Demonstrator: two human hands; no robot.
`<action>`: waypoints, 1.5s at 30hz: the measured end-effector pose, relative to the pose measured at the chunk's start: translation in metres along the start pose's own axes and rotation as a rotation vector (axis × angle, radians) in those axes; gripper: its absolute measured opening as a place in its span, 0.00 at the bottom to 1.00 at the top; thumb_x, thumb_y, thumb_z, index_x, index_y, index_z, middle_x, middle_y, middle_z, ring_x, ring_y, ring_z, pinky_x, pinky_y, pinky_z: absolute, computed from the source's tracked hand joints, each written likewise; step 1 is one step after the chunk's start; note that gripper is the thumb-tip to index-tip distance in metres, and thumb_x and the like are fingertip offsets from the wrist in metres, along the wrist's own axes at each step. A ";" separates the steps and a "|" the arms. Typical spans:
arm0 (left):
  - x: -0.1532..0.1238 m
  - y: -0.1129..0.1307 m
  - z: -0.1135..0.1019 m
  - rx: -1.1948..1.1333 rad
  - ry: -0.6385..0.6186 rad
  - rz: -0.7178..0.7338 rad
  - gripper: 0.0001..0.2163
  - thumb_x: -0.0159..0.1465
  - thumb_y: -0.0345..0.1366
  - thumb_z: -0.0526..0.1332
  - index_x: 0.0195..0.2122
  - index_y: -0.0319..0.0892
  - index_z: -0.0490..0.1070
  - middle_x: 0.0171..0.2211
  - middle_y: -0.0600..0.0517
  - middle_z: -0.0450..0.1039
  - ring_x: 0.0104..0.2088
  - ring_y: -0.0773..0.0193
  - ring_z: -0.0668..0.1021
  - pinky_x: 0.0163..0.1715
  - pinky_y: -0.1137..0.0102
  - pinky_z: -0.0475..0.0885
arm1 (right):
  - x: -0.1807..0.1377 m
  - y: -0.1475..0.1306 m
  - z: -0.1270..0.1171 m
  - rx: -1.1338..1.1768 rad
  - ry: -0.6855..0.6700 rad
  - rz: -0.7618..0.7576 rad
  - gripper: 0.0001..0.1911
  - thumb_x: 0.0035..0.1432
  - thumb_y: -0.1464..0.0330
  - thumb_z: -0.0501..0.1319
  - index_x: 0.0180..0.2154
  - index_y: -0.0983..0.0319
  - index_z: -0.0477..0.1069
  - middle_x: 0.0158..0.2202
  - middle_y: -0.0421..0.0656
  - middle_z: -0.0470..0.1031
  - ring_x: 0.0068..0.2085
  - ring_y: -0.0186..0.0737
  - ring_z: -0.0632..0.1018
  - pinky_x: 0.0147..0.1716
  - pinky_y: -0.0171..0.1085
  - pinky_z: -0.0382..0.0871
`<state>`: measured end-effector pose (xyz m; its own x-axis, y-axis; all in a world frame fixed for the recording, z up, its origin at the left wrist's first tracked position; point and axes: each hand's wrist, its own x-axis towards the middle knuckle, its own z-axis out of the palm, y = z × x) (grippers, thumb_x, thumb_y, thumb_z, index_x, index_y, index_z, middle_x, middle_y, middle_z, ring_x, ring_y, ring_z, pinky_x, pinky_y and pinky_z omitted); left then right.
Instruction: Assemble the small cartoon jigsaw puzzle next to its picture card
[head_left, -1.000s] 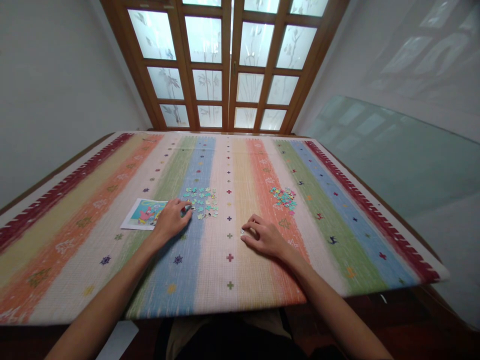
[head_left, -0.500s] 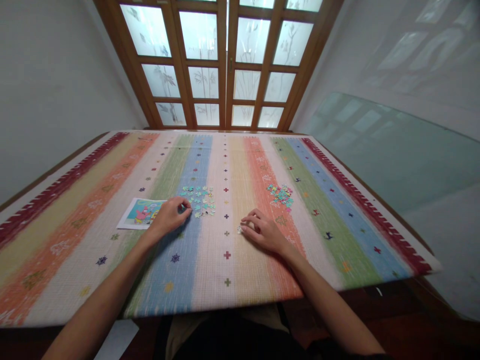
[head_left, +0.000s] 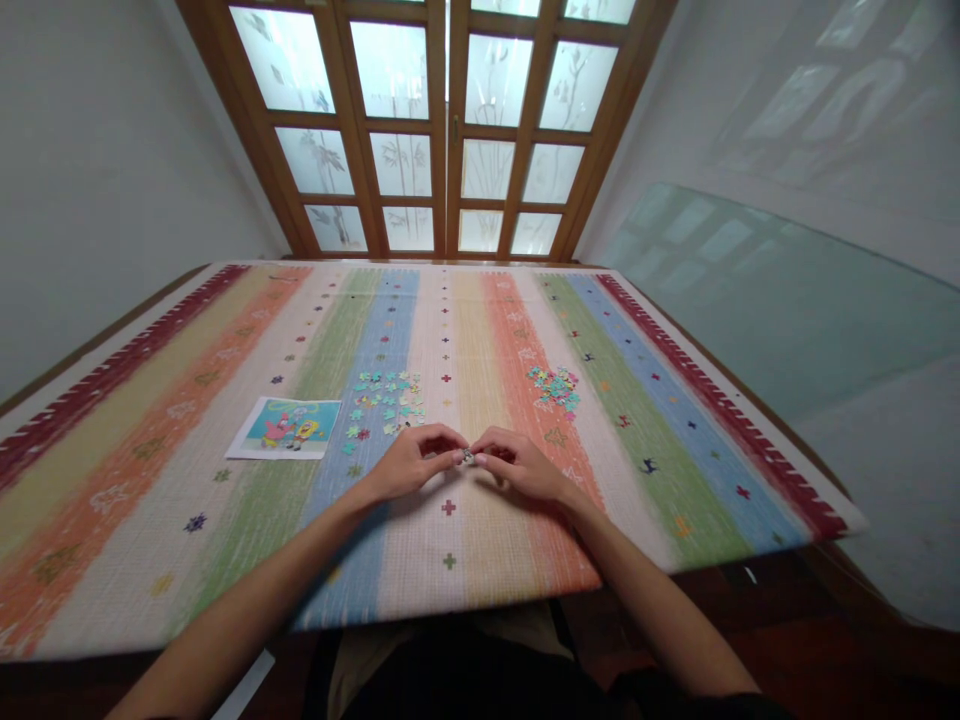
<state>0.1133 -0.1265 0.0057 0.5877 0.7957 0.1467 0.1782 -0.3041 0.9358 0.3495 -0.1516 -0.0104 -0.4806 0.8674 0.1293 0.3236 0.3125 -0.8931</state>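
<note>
My left hand [head_left: 415, 462] and my right hand [head_left: 519, 464] meet at the middle of the striped cloth, fingertips pinched together on small puzzle pieces [head_left: 468, 457] held between them. Just beyond my left hand lies a loose spread of teal puzzle pieces [head_left: 382, 400]. A second small heap of puzzle pieces [head_left: 556, 385] sits on the orange stripe beyond my right hand. A cartoon reference picture [head_left: 286, 427] lies flat to the left of the spread.
The striped tablecloth [head_left: 225, 520] covers a wide table, its near edge just before my lap. A glass sheet [head_left: 787, 310] leans at the right. Wooden-framed frosted doors [head_left: 442, 130] stand behind the table.
My left hand left the teal spread and moved right and nearer to meet my right hand. Both hands now pinch pieces together between them. The picture is no longer partly covered.
</note>
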 end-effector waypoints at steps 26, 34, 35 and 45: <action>-0.007 -0.023 0.025 0.484 0.091 0.207 0.05 0.66 0.32 0.62 0.43 0.42 0.74 0.39 0.47 0.77 0.42 0.57 0.77 0.45 0.61 0.74 | 0.002 0.019 -0.007 -0.303 0.139 -0.045 0.08 0.64 0.70 0.60 0.31 0.61 0.70 0.34 0.41 0.72 0.35 0.38 0.73 0.37 0.37 0.67; -0.011 -0.029 0.026 0.619 -0.013 0.393 0.09 0.71 0.30 0.57 0.45 0.42 0.78 0.49 0.44 0.79 0.47 0.55 0.77 0.52 0.56 0.71 | 0.001 0.024 0.000 -0.491 0.160 -0.102 0.06 0.64 0.72 0.61 0.32 0.61 0.70 0.36 0.43 0.71 0.40 0.41 0.73 0.42 0.40 0.67; -0.011 -0.028 0.025 0.633 -0.026 0.386 0.10 0.71 0.31 0.57 0.45 0.43 0.79 0.50 0.44 0.79 0.47 0.55 0.77 0.51 0.56 0.71 | 0.001 0.025 0.001 -0.508 0.175 -0.099 0.06 0.64 0.72 0.61 0.32 0.61 0.70 0.36 0.43 0.71 0.40 0.41 0.73 0.42 0.40 0.68; -0.015 -0.027 0.026 0.671 -0.038 0.371 0.11 0.72 0.31 0.56 0.47 0.43 0.79 0.51 0.44 0.79 0.46 0.54 0.76 0.50 0.56 0.71 | 0.001 0.028 0.007 -0.581 0.247 -0.113 0.05 0.62 0.72 0.62 0.32 0.60 0.69 0.36 0.45 0.71 0.39 0.44 0.73 0.41 0.42 0.68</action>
<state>0.1204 -0.1434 -0.0304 0.7272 0.5642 0.3909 0.3975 -0.8105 0.4303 0.3523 -0.1449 -0.0385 -0.3586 0.8586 0.3663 0.7039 0.5065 -0.4981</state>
